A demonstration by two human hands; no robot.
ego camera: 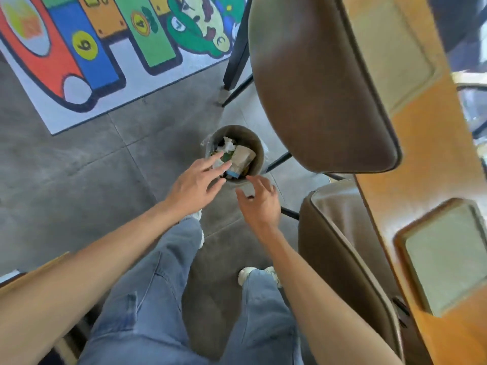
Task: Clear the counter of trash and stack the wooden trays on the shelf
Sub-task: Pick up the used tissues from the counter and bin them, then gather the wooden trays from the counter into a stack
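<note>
A small round trash bin stands on the grey floor below me, with a brown paper cup, crumpled white paper and other scraps inside. My left hand hovers over the bin's near left rim, fingers spread, holding nothing. My right hand is just short of the bin's near edge, fingers apart and empty. On the orange wooden counter at the right lie two wooden trays, one far and one near.
Two brown padded chairs, one beyond the bin and one closer to me, are tucked along the counter's left edge, their black legs near the bin. A colourful floor mat lies at the upper left. My jeans and white shoes are below.
</note>
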